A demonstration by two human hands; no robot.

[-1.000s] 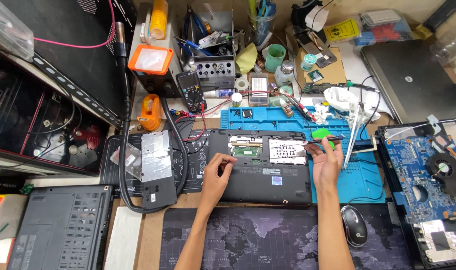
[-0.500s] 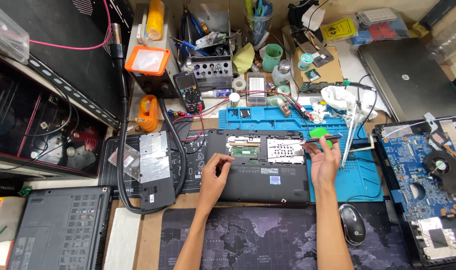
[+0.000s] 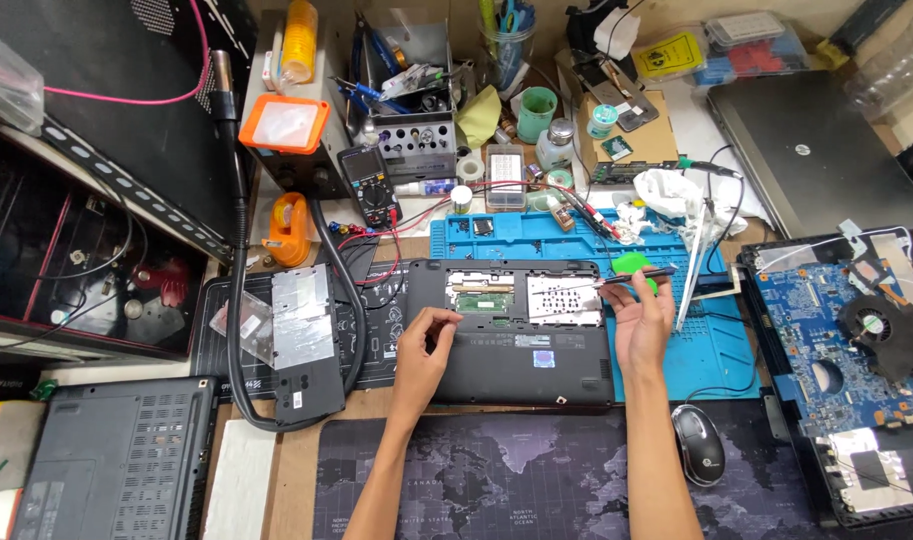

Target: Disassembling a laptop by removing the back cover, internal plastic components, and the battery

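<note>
A small black laptop point(image 3: 536, 362) lies upside down in the middle, its upper bay uncovered so a green circuit board point(image 3: 484, 298) and a perforated metal plate point(image 3: 563, 297) show. My left hand point(image 3: 423, 352) rests on the laptop's left part, fingertips pinched together near the bay's lower left edge; whether they hold something tiny I cannot tell. My right hand point(image 3: 640, 322) sits at the laptop's right edge and grips a thin dark screwdriver point(image 3: 636, 275) lying level, its tip pointing left toward the metal plate. A green pick point(image 3: 633, 266) lies just behind it.
A blue repair mat point(image 3: 716, 345) lies under the laptop's right side. A mouse point(image 3: 698, 444), a stripped laptop base with blue board point(image 3: 836, 340), a silver laptop point(image 3: 811, 150), a multimeter point(image 3: 368, 185), a removed keyboard and cover point(image 3: 301, 335), and tool holders point(image 3: 406, 100) surround the spot.
My left hand has slid up the laptop base toward the open bay and its fingers have curled into a pinch. My right hand keeps the screwdriver in about the same place.
</note>
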